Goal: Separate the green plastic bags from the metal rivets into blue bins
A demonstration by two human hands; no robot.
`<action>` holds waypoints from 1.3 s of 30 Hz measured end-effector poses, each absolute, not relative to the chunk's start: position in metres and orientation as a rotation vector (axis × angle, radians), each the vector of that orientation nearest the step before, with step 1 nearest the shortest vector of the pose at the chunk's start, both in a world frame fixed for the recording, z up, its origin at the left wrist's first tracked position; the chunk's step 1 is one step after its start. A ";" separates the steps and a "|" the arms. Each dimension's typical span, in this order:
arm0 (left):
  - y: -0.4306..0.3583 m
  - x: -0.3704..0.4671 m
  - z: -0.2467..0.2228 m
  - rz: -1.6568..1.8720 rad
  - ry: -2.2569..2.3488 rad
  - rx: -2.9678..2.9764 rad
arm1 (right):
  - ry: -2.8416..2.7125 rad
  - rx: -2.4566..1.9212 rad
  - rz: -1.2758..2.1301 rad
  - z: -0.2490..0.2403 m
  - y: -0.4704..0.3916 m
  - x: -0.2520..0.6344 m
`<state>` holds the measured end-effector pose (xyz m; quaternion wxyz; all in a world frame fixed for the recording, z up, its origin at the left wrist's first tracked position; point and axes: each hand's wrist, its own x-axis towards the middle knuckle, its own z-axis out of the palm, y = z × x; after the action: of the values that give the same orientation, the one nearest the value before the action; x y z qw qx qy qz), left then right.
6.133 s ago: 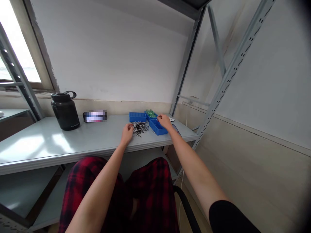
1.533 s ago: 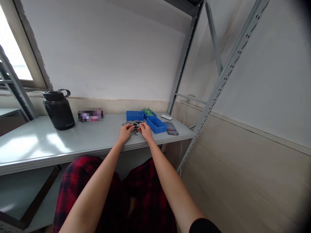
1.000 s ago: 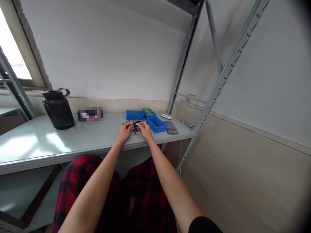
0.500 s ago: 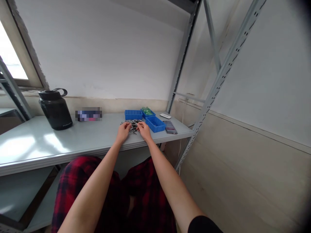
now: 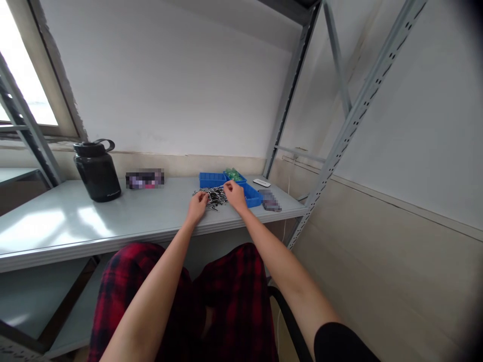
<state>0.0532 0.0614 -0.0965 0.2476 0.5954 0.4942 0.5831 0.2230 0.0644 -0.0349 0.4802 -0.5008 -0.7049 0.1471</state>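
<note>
A pile of thin metal pieces (image 5: 216, 197) lies on the grey table. At its left edge is my left hand (image 5: 197, 206), fingers closed on something I cannot make out. My right hand (image 5: 234, 194) is over the pile's right side, its fingers pinched on something too small to name. Right beside that hand, and partly hidden by it, sits a blue bin (image 5: 254, 195). Behind the pile stands another blue bin (image 5: 212, 180). Next to it, a third holds green items (image 5: 234, 174).
A dark bottle (image 5: 97, 173) stands at the left of the table (image 5: 158, 211). Blurred items lie near the wall (image 5: 145, 179) and at the right (image 5: 270, 200). A white object (image 5: 261, 183) is behind the bins. Metal shelf posts (image 5: 339, 136) rise at the right.
My right hand has lifted and moved away from my left hand, toward the blue bin at the right. My left hand stays at the pile. The view has shifted slightly.
</note>
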 end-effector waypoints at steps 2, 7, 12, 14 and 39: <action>0.062 0.052 -0.098 1.576 1.344 1.624 | -1.742 -1.355 0.193 -0.015 0.071 0.244; 0.063 0.051 -0.100 1.548 1.330 1.676 | -1.890 -1.756 -0.083 0.007 0.088 0.290; 0.061 0.051 -0.099 1.523 1.349 1.666 | -2.069 -1.823 -0.148 -0.002 0.089 0.286; 0.059 0.052 -0.097 1.522 1.354 1.673 | -2.101 -1.698 -0.210 -0.006 0.085 0.270; 0.057 0.049 -0.093 1.648 1.540 1.471 | -2.656 -1.310 -0.300 -0.050 0.064 0.179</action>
<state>0.0489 0.0573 -0.0930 0.2224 0.5325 0.5576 0.5968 0.1792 0.0638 -0.0504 0.0825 -0.4387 -0.8892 -0.1004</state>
